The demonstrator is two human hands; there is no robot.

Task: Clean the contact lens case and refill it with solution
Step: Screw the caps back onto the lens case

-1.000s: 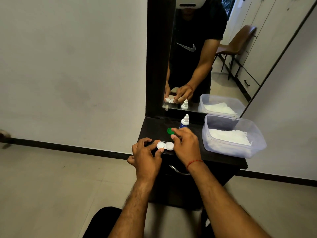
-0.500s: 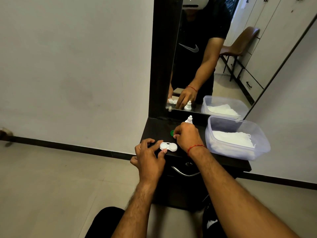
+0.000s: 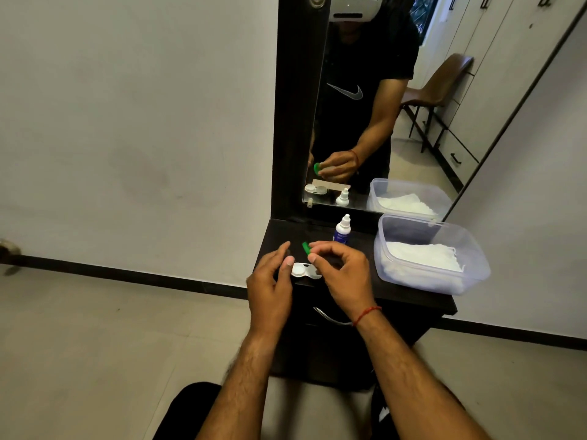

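The white contact lens case [image 3: 301,270] lies on the dark dresser top [image 3: 397,293] near its front left corner. My left hand [image 3: 270,281] steadies the case's left end with thumb and fingertips. Just above the case's right well, my right hand [image 3: 341,274] pinches a green cap [image 3: 306,248] between thumb and forefinger, tilted on edge. The small white solution bottle [image 3: 342,230] with a blue label stands upright behind my right hand, cap on.
A clear plastic tub [image 3: 476,265] with folded white tissues sits at the right of the dresser. A mirror [image 3: 381,122] rises behind, with a dark frame. A metal drawer handle [image 3: 330,317] curves below the front edge. Tiled floor lies all around.
My right hand reached back to the green cap on the dresser, picked it up and brought it over the case. My left hand stayed on the case.
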